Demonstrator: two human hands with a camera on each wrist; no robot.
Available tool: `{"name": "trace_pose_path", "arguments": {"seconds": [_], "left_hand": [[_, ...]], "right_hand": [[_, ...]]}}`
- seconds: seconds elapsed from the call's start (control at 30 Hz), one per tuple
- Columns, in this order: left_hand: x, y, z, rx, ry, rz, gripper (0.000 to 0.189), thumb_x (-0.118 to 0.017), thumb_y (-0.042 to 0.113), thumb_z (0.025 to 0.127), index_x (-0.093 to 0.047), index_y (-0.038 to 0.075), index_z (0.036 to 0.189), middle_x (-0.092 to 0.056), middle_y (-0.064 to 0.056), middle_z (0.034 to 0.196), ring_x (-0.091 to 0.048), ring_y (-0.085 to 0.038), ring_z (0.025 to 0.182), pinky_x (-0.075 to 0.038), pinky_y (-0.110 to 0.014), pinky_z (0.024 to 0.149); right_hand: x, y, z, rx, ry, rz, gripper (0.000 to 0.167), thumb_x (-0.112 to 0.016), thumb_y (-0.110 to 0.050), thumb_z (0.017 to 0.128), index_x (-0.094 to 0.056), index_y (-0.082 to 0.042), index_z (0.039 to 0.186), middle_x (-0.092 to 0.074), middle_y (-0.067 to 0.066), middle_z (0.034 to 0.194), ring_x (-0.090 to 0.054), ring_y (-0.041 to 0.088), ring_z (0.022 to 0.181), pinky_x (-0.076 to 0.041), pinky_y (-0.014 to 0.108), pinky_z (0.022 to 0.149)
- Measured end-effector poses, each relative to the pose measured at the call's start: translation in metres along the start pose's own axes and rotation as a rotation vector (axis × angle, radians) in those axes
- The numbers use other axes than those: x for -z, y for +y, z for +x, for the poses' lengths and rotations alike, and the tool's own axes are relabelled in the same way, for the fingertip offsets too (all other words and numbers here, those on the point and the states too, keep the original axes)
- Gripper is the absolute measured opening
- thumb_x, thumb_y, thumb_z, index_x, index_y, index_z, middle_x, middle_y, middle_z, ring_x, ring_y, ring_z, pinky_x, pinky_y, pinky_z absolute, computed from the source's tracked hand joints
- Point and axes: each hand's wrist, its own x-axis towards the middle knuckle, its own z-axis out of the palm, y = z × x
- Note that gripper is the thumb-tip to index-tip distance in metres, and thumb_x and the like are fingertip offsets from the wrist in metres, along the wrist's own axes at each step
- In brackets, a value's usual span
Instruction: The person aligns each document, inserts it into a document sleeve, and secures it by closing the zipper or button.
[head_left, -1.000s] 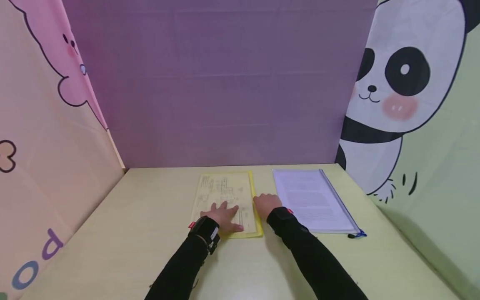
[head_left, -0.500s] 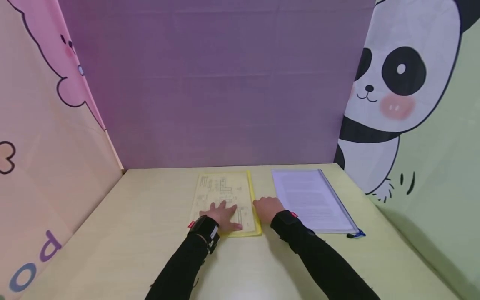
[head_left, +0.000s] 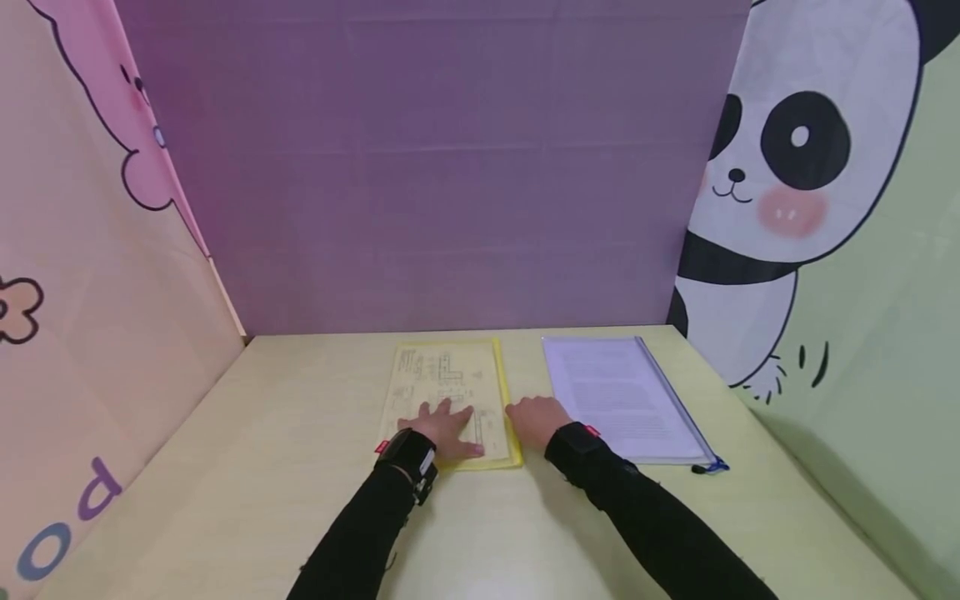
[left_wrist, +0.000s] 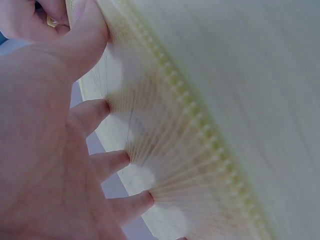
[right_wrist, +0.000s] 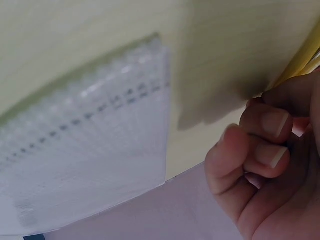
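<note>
A yellow zip document bag (head_left: 420, 375) with printed sheets inside lies flat on the table. My left hand (head_left: 442, 429) rests on its lower part with fingers spread, and in the left wrist view the fingertips (left_wrist: 145, 197) press the ribbed plastic. At the bag's right edge, my right hand (head_left: 536, 421) has its fingers curled and pinches the yellow zip side. A small yellow piece (left_wrist: 51, 21) shows between those fingers in the left wrist view; whether it is the zip pull cannot be told. The right wrist view shows the yellow edge (right_wrist: 300, 55) beside the curled fingers.
To the right lies a clear zip document bag (head_left: 622, 400) with printed white sheets and a blue pull (head_left: 716, 465) at its near right corner. A pale wooden table (head_left: 300, 433) carries both. A purple backdrop (head_left: 450, 183) and printed side walls enclose it.
My right hand has slid slightly nearer along the bag's right edge, and its forearm has swung outward to the right. The left hand stays pressed on the bag.
</note>
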Motion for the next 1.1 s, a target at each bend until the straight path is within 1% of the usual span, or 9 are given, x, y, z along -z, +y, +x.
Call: {"name": "trace_pose_path", "arguments": {"seconds": [0.27, 0.43, 0.67, 0.9, 1.1], "left_hand": [[-0.005, -0.004, 0.009, 0.014, 0.007, 0.031, 0.079, -0.063, 0.07, 0.087, -0.042, 0.036, 0.156, -0.032, -0.008, 0.164, -0.025, -0.045, 0.149, -0.031, -0.075, 0.105], [-0.007, -0.006, 0.013, 0.02, 0.001, 0.024, 0.08, -0.063, 0.07, 0.086, -0.042, 0.037, 0.155, -0.031, -0.008, 0.165, -0.024, -0.044, 0.149, -0.029, -0.075, 0.106], [-0.006, -0.005, 0.009, 0.017, 0.001, 0.02, 0.079, -0.063, 0.07, 0.087, -0.042, 0.036, 0.156, -0.031, -0.007, 0.165, -0.024, -0.044, 0.15, -0.029, -0.075, 0.106], [-0.005, -0.005, 0.004, -0.002, 0.0, 0.005, 0.078, -0.062, 0.067, 0.089, -0.041, 0.034, 0.156, -0.03, -0.008, 0.165, -0.023, -0.044, 0.15, -0.028, -0.075, 0.106], [-0.005, -0.007, 0.005, -0.01, -0.008, -0.007, 0.078, -0.062, 0.066, 0.09, -0.041, 0.033, 0.157, -0.03, -0.008, 0.165, -0.023, -0.044, 0.15, -0.028, -0.075, 0.107]], "right_hand": [[-0.001, -0.002, -0.001, -0.005, 0.03, -0.017, 0.015, -0.059, -0.014, 0.1, -0.064, -0.007, 0.087, -0.061, 0.009, 0.072, -0.063, 0.029, 0.065, -0.056, 0.046, 0.062], [0.002, -0.003, -0.002, -0.007, 0.012, -0.008, 0.015, -0.059, -0.015, 0.101, -0.064, -0.007, 0.088, -0.06, 0.009, 0.071, -0.061, 0.028, 0.063, -0.056, 0.045, 0.063], [0.001, -0.003, -0.004, -0.009, -0.024, -0.021, 0.016, -0.059, -0.017, 0.102, -0.065, -0.008, 0.09, -0.06, 0.008, 0.072, -0.058, 0.026, 0.063, -0.056, 0.043, 0.064], [0.001, -0.004, -0.008, 0.009, -0.011, -0.029, 0.014, -0.06, -0.015, 0.1, -0.064, -0.008, 0.088, -0.06, 0.008, 0.071, -0.06, 0.028, 0.063, -0.056, 0.044, 0.062], [-0.003, -0.003, -0.006, 0.014, -0.028, -0.002, 0.012, -0.062, -0.015, 0.097, -0.063, -0.009, 0.087, -0.058, 0.007, 0.07, -0.058, 0.026, 0.062, -0.055, 0.045, 0.062]]}}
